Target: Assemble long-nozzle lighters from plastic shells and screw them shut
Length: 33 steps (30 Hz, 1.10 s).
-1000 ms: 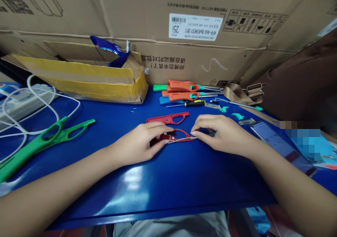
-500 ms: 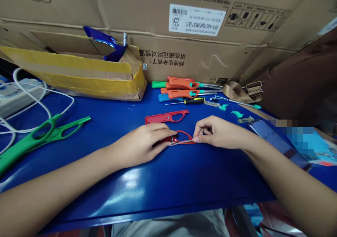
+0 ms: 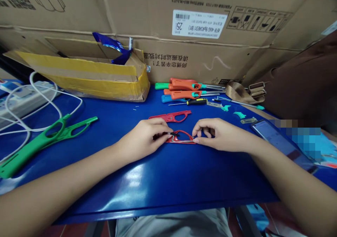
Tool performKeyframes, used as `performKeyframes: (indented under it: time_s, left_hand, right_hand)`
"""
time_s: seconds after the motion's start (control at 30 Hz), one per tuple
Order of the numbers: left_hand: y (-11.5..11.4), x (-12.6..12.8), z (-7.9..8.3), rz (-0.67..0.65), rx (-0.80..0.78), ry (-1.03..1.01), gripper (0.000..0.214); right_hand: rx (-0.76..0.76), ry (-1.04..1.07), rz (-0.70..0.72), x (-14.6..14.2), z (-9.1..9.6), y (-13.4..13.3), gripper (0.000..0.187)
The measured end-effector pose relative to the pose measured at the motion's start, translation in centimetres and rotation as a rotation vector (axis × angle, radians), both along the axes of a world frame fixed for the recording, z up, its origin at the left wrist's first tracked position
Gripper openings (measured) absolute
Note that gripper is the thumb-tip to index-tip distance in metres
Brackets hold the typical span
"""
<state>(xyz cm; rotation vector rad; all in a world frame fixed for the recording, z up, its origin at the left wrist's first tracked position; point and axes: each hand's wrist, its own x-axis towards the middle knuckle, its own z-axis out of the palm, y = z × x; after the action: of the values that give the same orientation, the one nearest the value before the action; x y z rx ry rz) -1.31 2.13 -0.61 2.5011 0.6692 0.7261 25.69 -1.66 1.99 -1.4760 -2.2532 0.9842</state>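
Note:
A red lighter half-shell (image 3: 188, 136) with a loop opening lies on the blue table between my hands. My left hand (image 3: 149, 134) pinches a small black piece (image 3: 174, 134) over the shell's left part. A thin wire and a pale thin strip (image 3: 181, 141) run along the shell's lower edge. At its right end, the thumb and forefinger of my right hand (image 3: 210, 132) close on the tip of the shell or the wire there; which one I cannot tell. Just behind lies another red half-shell (image 3: 171, 116), partly covered by my left hand.
Several orange, green and blue lighters (image 3: 185, 89) lie at the back, beside a screwdriver (image 3: 197, 101). Small turquoise parts (image 3: 239, 115) and a phone (image 3: 276, 139) are at right. Green shells (image 3: 39, 146), white cables and a yellow-taped carton (image 3: 105, 82) stand left.
My left fingers have lifted slightly, and the black piece now shows between them. My right hand stays at the shell's right end. The whole view has shifted a little.

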Motion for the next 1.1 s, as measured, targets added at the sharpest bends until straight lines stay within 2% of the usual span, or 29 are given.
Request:
performKeyframes:
  time_s: [0.1,0.2,0.43,0.63,0.8,1.1]
  left_hand:
    - [0.1,0.0,-0.3,0.008,0.007,-0.02,0.017]
    - [0.0,0.0,-0.5,0.021,0.005,-0.066,0.016]
    - [-0.3,0.6,-0.6,0.041,-0.043,-0.15,0.014]
    - [-0.4,0.9,-0.6,0.041,-0.077,-0.168,0.015]
    - [-0.7,1.1,-0.6,0.064,-0.068,-0.147,0.014]
    - [-1.0,0.7,-0.8,0.046,-0.011,-0.032,0.035]
  right_hand:
    - [0.245,0.02,0.034,-0.6,-0.4,-0.5,0.011]
    - [0.371,0.043,0.057,-1.6,-1.0,-1.0,0.013]
    - [0.46,0.102,0.041,-2.7,-2.7,-0.9,0.013]
    - [0.461,0.108,0.02,-2.9,-3.0,-0.6,0.006]
    - [0.469,0.131,0.0,-3.0,-3.2,-0.7,0.011]
    - [0.6,0.124,0.14,-2.5,-3.0,-0.3,0.019]
